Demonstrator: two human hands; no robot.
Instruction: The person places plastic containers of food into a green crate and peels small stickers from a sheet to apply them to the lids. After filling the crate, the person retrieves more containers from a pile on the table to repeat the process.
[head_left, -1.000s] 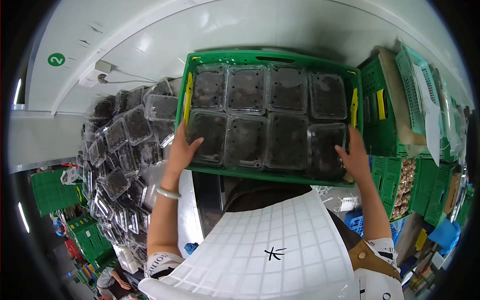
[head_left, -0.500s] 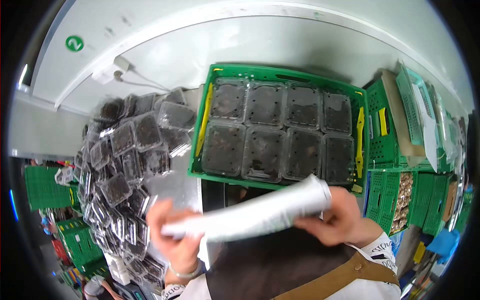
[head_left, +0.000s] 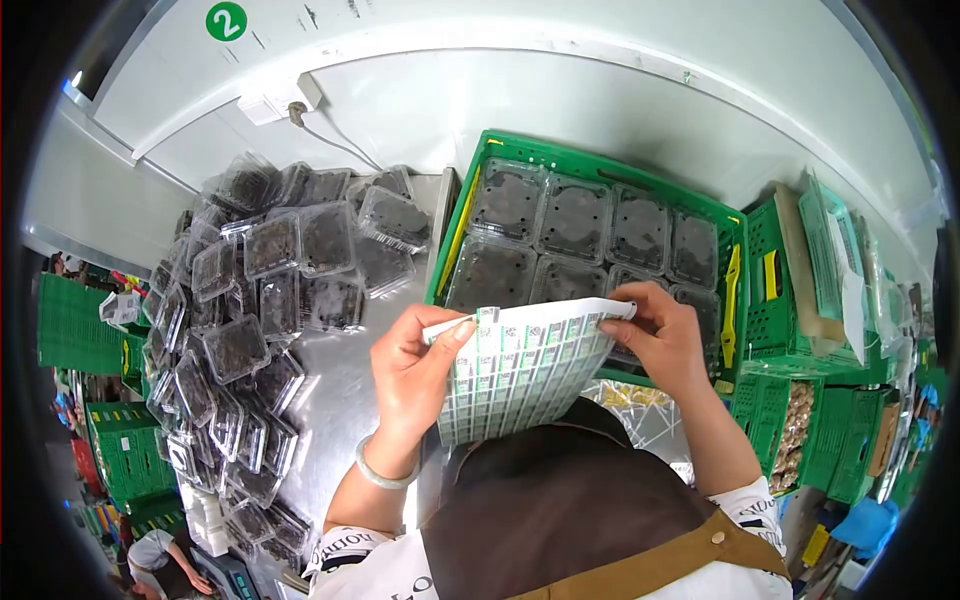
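A sheet of printed labels, with rows of small green-and-white squares bearing codes, hangs unrolled in front of my apron. My left hand pinches its upper left corner between thumb and fingers. At the upper right, where the edge curls over, my right hand grips it. One small label sticks up from the top edge close to my left thumb. Just beyond the sheet, a green crate holds two rows of clear lidded plastic punnets with dark contents; the sheet hides part of the nearer row.
Many similar punnets lie heaped on the metal table to the left. Stacked green crates stand at the right. A socket with a plugged cable is on the back wall. Another person shows at lower left.
The rolled white sheet has been opened out and its printed label side now faces me. Both hands have moved up, the left one also rightward. The view has shifted.
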